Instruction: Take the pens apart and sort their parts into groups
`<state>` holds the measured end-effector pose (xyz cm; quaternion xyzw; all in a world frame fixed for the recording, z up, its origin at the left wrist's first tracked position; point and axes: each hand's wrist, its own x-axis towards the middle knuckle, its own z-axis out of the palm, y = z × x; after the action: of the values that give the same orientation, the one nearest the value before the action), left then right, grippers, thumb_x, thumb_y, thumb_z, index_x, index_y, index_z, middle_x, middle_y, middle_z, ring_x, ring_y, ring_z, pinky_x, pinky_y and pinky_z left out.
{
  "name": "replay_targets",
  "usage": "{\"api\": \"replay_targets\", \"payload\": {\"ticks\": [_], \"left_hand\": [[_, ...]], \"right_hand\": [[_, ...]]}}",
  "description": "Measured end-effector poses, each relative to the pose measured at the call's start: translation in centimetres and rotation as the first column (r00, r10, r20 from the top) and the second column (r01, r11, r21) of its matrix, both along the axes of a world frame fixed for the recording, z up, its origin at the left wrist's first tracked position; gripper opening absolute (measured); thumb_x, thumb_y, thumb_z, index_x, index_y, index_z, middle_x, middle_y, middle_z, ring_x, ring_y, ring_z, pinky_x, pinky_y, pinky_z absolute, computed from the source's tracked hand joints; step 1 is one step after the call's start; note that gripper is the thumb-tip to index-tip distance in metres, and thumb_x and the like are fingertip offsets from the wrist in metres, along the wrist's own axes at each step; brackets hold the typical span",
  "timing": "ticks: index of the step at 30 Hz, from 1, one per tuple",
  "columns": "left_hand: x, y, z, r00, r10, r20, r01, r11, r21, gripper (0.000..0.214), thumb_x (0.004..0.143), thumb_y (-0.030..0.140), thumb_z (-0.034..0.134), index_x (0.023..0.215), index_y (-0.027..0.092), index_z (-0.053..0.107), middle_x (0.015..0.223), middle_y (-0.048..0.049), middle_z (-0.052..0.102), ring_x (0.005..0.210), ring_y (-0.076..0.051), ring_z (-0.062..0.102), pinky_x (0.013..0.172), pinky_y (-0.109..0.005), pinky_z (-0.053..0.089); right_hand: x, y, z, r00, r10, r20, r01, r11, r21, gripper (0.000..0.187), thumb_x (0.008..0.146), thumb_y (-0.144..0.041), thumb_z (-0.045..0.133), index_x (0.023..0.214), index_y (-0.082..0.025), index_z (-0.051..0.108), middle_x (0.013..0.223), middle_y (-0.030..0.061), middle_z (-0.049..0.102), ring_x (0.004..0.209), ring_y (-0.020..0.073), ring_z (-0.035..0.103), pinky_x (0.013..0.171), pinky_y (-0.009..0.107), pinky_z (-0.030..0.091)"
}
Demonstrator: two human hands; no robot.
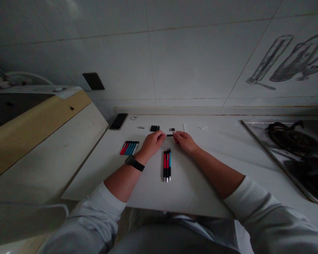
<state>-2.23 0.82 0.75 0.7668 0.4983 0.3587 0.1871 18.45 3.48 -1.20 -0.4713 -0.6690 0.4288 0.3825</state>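
My left hand [154, 142] and my right hand [186, 142] are closed in pinches at opposite ends of a short thin black pen part [170, 135]. The fingers cover its ends. Just below lie assembled click pens [166, 165], red and blue with black grips, side by side. Left of my left hand is a row of red and blue pen barrels [129, 148]. Behind the hands lie black pen grips [155, 128], small dark pieces [172, 129] and thin white sticks [185, 127]. Small springs [141, 127] lie farther left, tiny white parts [202, 127] farther right.
A phone [118, 121] and a thin ring [134, 118] lie at the counter's back left. To the right a gas stove [296, 141] is set into the white counter [214, 165]. A tiled wall [190, 67] rises behind; a wood-edged panel [76, 100] stands at left.
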Motion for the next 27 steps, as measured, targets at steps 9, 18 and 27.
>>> {"api": "replay_targets", "payload": {"ticks": [9, 18, 27], "left_hand": [[0.07, 0.35, -0.49, 0.999, 0.047, 0.007, -0.047, 0.999, -0.010, 0.037, 0.104, 0.041, 0.038, 0.076, 0.021, 0.050, 0.069, 0.0003, 0.055, 0.065, -0.015, 0.050, 0.063, -0.027, 0.035], [0.17, 0.19, -0.19, 0.997, 0.070, -0.017, -0.070, 0.997, -0.027, 0.040, 0.104, 0.045, 0.038, 0.073, 0.021, 0.048, 0.067, 0.0006, 0.055, 0.064, -0.015, 0.050, 0.064, -0.027, 0.034], [0.19, -0.01, -0.04, 0.988, 0.103, -0.115, -0.101, 0.995, 0.023, 0.039, 0.105, 0.041, 0.040, 0.073, 0.021, 0.053, 0.067, -0.0010, 0.059, 0.063, -0.016, 0.052, 0.062, -0.029, 0.033]], "right_hand": [[-0.24, -0.04, -0.35, 0.997, -0.021, 0.079, 0.009, 0.989, 0.149, 0.044, 0.094, -0.058, 0.051, 0.076, -0.021, 0.064, 0.067, 0.0006, 0.060, 0.065, 0.0164, 0.055, 0.064, 0.028, 0.040], [-0.35, -0.59, -0.19, 0.995, 0.047, 0.089, -0.057, 0.991, 0.119, 0.043, 0.100, -0.056, 0.042, 0.087, -0.021, 0.065, 0.074, 0.0018, 0.067, 0.069, 0.0170, 0.061, 0.070, 0.030, 0.046], [-0.50, -0.46, -0.18, 0.988, 0.061, 0.142, -0.080, 0.989, 0.128, 0.031, 0.096, -0.049, 0.049, 0.092, -0.022, 0.063, 0.074, 0.0006, 0.064, 0.069, 0.0163, 0.058, 0.069, 0.030, 0.043]]}}
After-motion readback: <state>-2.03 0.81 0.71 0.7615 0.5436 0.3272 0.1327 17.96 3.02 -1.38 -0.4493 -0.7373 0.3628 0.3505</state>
